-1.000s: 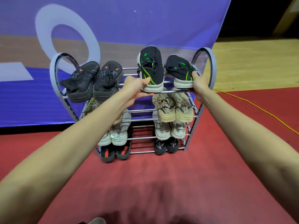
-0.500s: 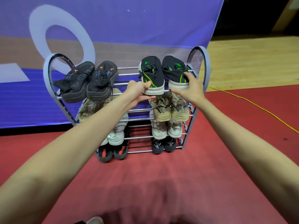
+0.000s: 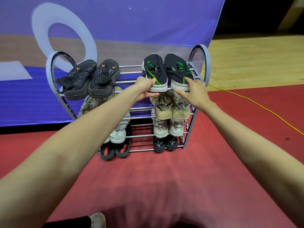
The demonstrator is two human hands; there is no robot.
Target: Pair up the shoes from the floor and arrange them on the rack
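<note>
A grey metal shoe rack (image 3: 199, 51) with several tiers stands on the red floor. On its top tier at the right lie two black shoes with green stripes. My left hand (image 3: 144, 90) grips the heel of the left black-and-green shoe (image 3: 155, 71). My right hand (image 3: 193, 92) pinches the heel of the right black-and-green shoe (image 3: 178, 69), thumb below the white sole. At the top left rests a pair of black shoes with orange marks (image 3: 92, 78). Beige, white and black pairs fill the lower tiers.
A purple banner (image 3: 148, 22) hangs right behind the rack. A yellow cable (image 3: 256, 104) runs across the red floor at the right, with a wooden floor (image 3: 255, 63) beyond. My own shoe (image 3: 97, 220) shows at the bottom edge.
The two black-and-green shoes have been lowered onto the top tier and brought side by side. My right hand has shifted from the shoe's outer side to its heel.
</note>
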